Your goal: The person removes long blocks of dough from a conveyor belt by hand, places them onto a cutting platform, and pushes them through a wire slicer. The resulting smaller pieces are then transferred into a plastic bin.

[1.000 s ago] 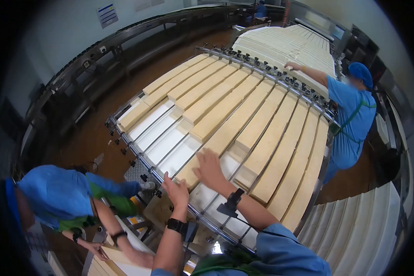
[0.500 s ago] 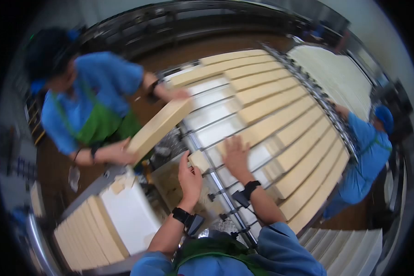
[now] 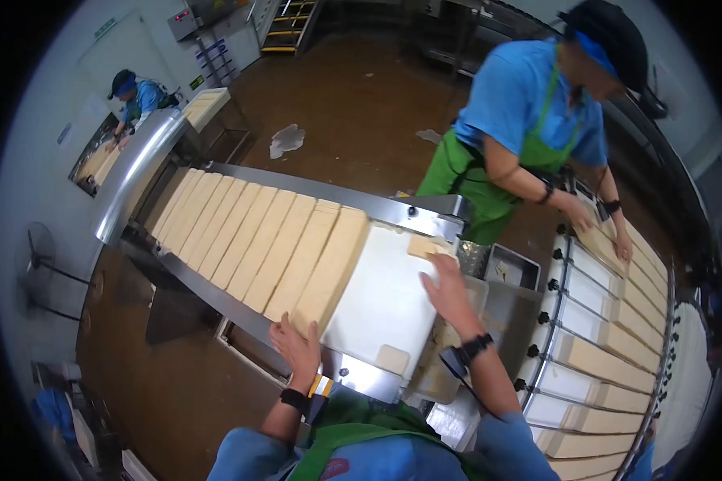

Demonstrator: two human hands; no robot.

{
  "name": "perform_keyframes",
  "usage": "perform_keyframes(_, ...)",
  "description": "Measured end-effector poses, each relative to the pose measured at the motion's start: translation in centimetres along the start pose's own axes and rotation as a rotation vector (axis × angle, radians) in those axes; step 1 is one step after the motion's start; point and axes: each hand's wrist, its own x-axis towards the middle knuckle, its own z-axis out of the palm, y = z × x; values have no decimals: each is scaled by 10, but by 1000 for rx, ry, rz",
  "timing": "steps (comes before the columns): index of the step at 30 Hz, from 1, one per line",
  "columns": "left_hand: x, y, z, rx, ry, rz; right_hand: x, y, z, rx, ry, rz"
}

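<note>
Several long cream-coloured blocks lie side by side across a white conveyor belt. At the near end of the last block in the row, my left hand has its fingers spread against or right beside the block's end. My right hand is over the belt's right end, thumb apart, fingertips at some small broken cream pieces. Whether they grip a piece, I cannot make out. Another small flat piece lies on the belt's near corner.
At right, a co-worker has both hands on a block on a slatted table bearing more blocks. Between table and conveyor stand bins. A curved metal guard spans the conveyor's far end, where another person stands.
My view has swung left from the slatted table to the conveyor. Both my hands have moved from the table to the belt. The co-worker's carried block is now down on the table.
</note>
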Motion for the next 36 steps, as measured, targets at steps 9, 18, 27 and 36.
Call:
perform_keyframes(9,14,-5,-1,-271,-290,-88,145,-23,166,-360,-251,-106)
perform_keyframes(18,18,8,-3,-206,-360,-129,168,-29,189,-590,-252,19)
perform_keyframes(27,16,17,-3,-208,-359,-76,153,-13,157,-626,-268,56)
perform_keyframes(36,42,26,-2,-125,-585,108,51,72,86,-284,29,19)
